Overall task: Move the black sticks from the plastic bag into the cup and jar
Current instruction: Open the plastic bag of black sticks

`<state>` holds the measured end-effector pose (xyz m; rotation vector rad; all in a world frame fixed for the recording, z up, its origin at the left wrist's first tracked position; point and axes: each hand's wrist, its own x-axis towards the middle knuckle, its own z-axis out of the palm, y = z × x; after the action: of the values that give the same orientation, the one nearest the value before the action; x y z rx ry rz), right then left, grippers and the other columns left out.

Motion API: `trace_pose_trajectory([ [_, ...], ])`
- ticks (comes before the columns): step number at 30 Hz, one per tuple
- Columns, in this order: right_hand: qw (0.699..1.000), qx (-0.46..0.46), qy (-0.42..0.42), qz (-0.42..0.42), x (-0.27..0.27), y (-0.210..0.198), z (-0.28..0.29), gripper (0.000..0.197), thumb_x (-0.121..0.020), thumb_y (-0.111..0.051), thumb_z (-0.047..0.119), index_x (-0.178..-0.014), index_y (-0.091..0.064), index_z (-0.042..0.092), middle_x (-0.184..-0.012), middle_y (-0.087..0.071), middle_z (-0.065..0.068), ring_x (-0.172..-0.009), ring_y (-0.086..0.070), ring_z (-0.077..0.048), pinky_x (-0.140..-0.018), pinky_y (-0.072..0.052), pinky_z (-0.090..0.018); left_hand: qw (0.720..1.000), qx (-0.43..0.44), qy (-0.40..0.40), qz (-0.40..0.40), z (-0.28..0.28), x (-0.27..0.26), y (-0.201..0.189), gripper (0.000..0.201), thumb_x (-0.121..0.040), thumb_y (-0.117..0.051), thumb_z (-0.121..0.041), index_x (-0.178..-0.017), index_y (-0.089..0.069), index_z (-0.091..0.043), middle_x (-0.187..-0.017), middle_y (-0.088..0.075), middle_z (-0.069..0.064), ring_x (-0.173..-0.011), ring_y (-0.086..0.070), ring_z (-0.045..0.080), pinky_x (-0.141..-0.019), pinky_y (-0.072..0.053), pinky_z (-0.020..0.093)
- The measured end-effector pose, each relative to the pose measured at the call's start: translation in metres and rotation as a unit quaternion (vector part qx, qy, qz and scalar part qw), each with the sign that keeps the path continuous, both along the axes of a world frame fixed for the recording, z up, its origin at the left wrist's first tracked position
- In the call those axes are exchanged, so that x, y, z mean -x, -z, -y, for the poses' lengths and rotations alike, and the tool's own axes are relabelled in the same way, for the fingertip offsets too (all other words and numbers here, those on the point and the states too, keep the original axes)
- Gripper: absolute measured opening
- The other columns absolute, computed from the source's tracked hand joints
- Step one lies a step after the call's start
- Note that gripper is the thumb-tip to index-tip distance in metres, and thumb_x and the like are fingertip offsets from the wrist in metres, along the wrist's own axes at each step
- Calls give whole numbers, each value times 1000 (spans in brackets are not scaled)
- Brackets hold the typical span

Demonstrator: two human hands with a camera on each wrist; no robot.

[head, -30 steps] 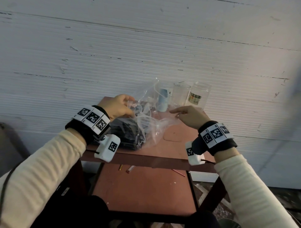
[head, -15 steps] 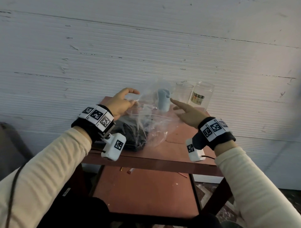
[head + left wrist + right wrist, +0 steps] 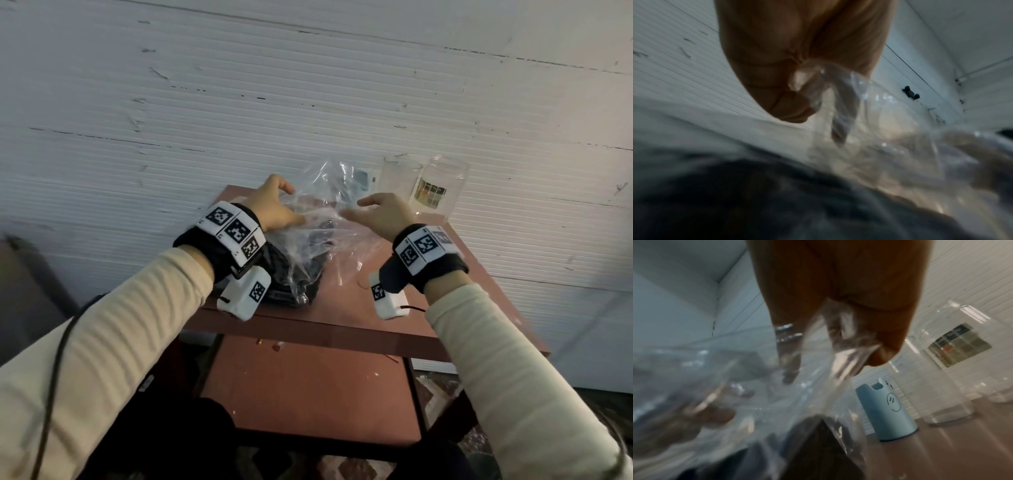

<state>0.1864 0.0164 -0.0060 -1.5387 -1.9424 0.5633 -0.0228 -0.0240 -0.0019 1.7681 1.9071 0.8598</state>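
Black sticks are still lying inside the plastic bag on the desk, left of the cup and jar, while the left hand and right hand, each grip pinching film, are parting its mouth; reaching in seems next.

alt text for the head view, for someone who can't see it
Two hands, left hand and right hand, pull open a clear plastic bag of black sticks on a reddish table. A clear cup and jar stand behind.
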Motion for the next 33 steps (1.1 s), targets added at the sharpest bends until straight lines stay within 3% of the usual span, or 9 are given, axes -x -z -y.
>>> trace_pose_trajectory([
  [4,987,52,6,150,13,-1,-10,40,-84,-72,31,-113,-67,4,-119,-66,-9,-105,-60,-22,-81,-43,-24,998,22,-3,-59,-6,2,1,48,-85,-67,-23,-127,-44,-23,-96,-51,0,-70,-48,14,-54,-34,25],
  [8,987,43,24,152,14,5,-22,22,-88,-57,10,-101,-72,-1,-94,-69,-12,-79,-55,-17,-55,-42,-18,996,-24,-20,-88,-14,11,2,38,-77,-66,-19,-109,-50,-33,-75,-54,-7,-59,-50,15,-61,-47,29],
  [10,989,41,8,141,11,7,-22,20,-91,-56,10,-99,-73,2,-97,-68,-11,-84,-56,-18,-60,-43,-20,995,-32,-16,-96,-17,16,2,35,-74,-67,-22,-102,-53,-37,-82,-60,-5,-64,-54,16,-77,-52,36],
  [15,977,-44,-1,210,-5,13,-20,22,-93,-58,31,-105,-72,17,-129,-44,-2,-120,-37,-28,-107,-31,-41,996,-74,6,-57,-19,25,0,25,-77,-73,-21,-98,-66,-33,-116,-56,3,-107,-57,21,-95,-45,37],
  [18,976,-74,-34,202,-12,15,-22,21,-94,-57,32,-97,-71,17,-121,-49,1,-116,-40,-26,-104,-33,-43,995,-83,27,-51,-16,29,-1,24,-81,-73,-22,-104,-70,-23,-117,-62,1,-110,-56,18,-87,-39,27],
  [21,985,-49,-69,151,-15,16,-22,15,-96,-56,28,-93,-65,17,-97,-56,3,-95,-52,-18,-84,-38,-28,997,-43,52,-37,-13,33,-2,25,-82,-74,-30,-106,-69,-22,-111,-67,-2,-103,-58,13,-86,-40,24],
  [26,992,8,-97,75,-21,21,-25,29,-98,-51,21,-70,-53,19,-74,-56,1,-66,-48,-11,-60,-37,-20,996,9,85,-35,-12,30,3,31,-82,-65,-53,-107,-68,-36,-119,-67,-8,-113,-60,14,-107,-40,40],
  [30,996,35,-71,-51,-26,21,-30,29,-98,-50,21,-71,-59,20,-69,-55,0,-61,-46,-13,-64,-41,-27,991,-22,132,23,-9,17,0,37,-97,-52,-24,-130,-52,-41,-132,-55,-3,-93,-64,24,-91,-52,42],
  [33,982,39,-74,-169,-30,13,-28,24,-99,-51,21,-81,-62,10,-72,-54,-6,-63,-46,-15,-63,-41,-27,989,-41,126,62,-10,10,-6,36,-96,-43,-12,-112,-63,-37,-90,-63,3,-61,-48,16,-59,-45,29],
])
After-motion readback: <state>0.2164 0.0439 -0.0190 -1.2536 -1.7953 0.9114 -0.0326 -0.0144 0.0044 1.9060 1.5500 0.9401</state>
